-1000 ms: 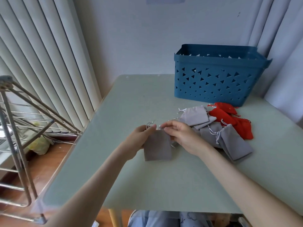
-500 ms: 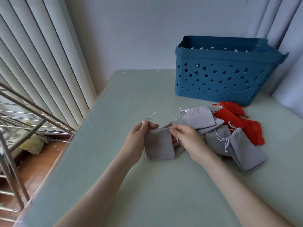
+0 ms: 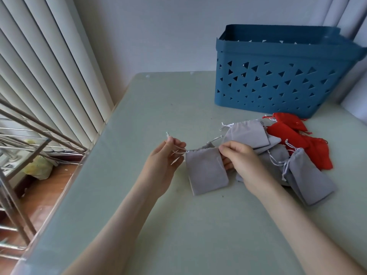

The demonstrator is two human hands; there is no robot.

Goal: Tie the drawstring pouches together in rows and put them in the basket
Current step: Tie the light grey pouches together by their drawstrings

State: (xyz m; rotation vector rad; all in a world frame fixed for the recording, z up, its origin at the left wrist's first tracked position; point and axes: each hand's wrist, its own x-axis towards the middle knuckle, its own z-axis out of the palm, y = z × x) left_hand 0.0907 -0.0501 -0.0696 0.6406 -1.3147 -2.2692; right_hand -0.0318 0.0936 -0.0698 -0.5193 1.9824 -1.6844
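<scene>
A grey drawstring pouch [image 3: 206, 170] lies flat on the pale green table [image 3: 151, 108] between my hands. My left hand [image 3: 164, 163] pinches the pouch's white drawstring [image 3: 179, 153] just left of its top corner, with the string's end sticking up above my fingers. My right hand [image 3: 241, 161] pinches the pouch's top right corner. To the right lies a pile of several grey pouches [image 3: 309, 175] and, behind them, red pouches [image 3: 297, 135]. The blue basket [image 3: 278, 76] with triangular holes stands at the back right.
White vertical blinds [image 3: 49, 76] hang along the table's left edge. A metal rack [image 3: 17, 139] stands on the wooden floor at the left, with a yellow bag [image 3: 37, 167] beneath it. Curtains [image 3: 353, 20] hang behind the basket.
My left hand has moved a little left, drawing the white drawstring out from the pouch's top left corner. My right hand keeps its hold at the top right corner. The camera has tilted closer.
</scene>
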